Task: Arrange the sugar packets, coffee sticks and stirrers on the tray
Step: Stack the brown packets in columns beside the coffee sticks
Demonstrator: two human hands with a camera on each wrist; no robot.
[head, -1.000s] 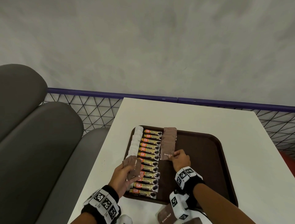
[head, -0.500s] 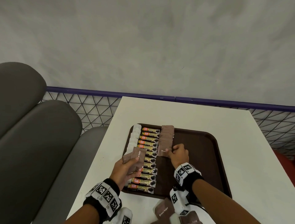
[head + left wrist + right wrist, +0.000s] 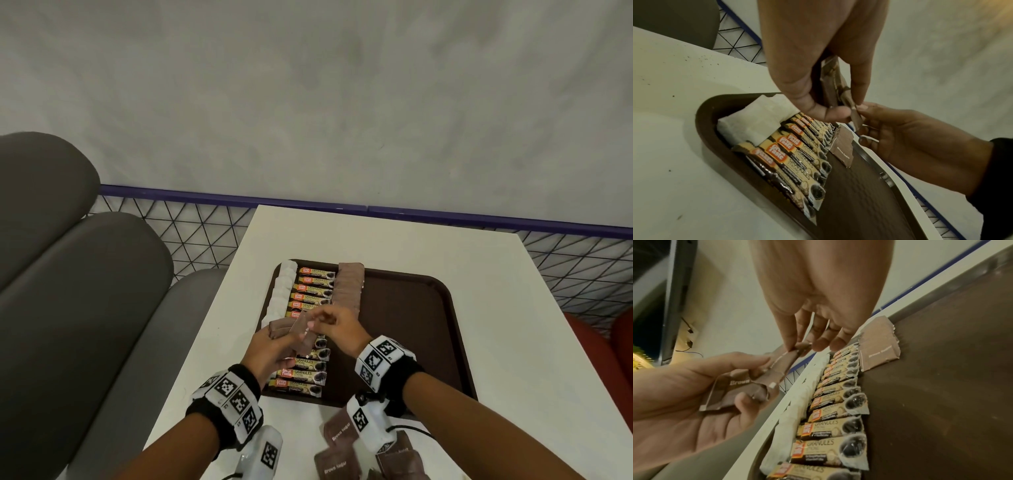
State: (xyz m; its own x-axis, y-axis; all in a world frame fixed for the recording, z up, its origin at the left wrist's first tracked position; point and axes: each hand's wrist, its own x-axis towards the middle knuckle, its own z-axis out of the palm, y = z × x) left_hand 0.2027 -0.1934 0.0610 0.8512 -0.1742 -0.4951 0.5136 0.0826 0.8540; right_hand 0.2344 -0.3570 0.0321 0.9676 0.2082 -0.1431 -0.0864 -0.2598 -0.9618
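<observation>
A dark brown tray (image 3: pixel 411 308) lies on the white table (image 3: pixel 513 342). Along its left side run a column of white packets (image 3: pixel 282 291), a column of coffee sticks (image 3: pixel 310 375) and a shorter column of brown sugar packets (image 3: pixel 349 287). My left hand (image 3: pixel 270 346) grips a small stack of brown sugar packets (image 3: pixel 735 391) above the coffee sticks (image 3: pixel 795 155). My right hand (image 3: pixel 337 325) pinches the top brown packet (image 3: pixel 301 329) of that stack between thumb and fingertips (image 3: pixel 791 344). The placed brown packets (image 3: pixel 877 350) lie just right of both hands.
More loose brown sugar packets (image 3: pixel 337 435) lie on the table near its front edge, under my right wrist. Grey padded seat backs (image 3: pixel 68 274) stand to the left. A wire mesh rail (image 3: pixel 205 226) with a blue bar runs behind the table. The tray's right half is bare.
My right hand left the placed brown column and came left and back to my left hand, where it now pinches the top packet of the held stack. The left hand stayed about where it was.
</observation>
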